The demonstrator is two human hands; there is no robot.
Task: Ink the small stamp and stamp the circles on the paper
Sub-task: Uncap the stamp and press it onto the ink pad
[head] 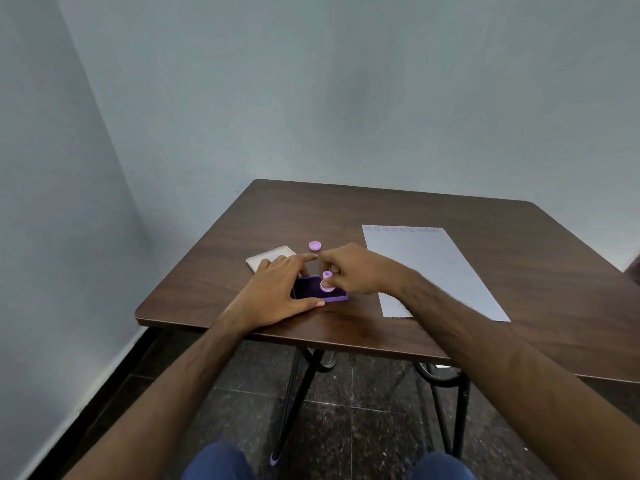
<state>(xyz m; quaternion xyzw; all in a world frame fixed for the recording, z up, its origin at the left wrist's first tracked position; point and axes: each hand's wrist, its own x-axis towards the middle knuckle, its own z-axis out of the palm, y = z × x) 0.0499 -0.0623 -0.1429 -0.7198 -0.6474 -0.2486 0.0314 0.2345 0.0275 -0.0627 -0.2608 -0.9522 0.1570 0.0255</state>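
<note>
A small lilac stamp (327, 281) stands on the dark pad of a purple ink pad (320, 291) near the table's front left. My right hand (353, 270) is shut on the stamp, pinching its upper part. My left hand (280, 289) rests over the ink pad's left side, thumb at its front edge and fingers at its back, holding it. A white paper (433, 271) lies to the right, with a row of faint circles (401, 230) along its far edge.
A lilac round cap (314, 245) lies behind the hands. A whitish flat lid (272, 257) lies at the left, partly under my left fingers. The brown table (485, 341) stands in a corner between pale walls; its front edge is close to me.
</note>
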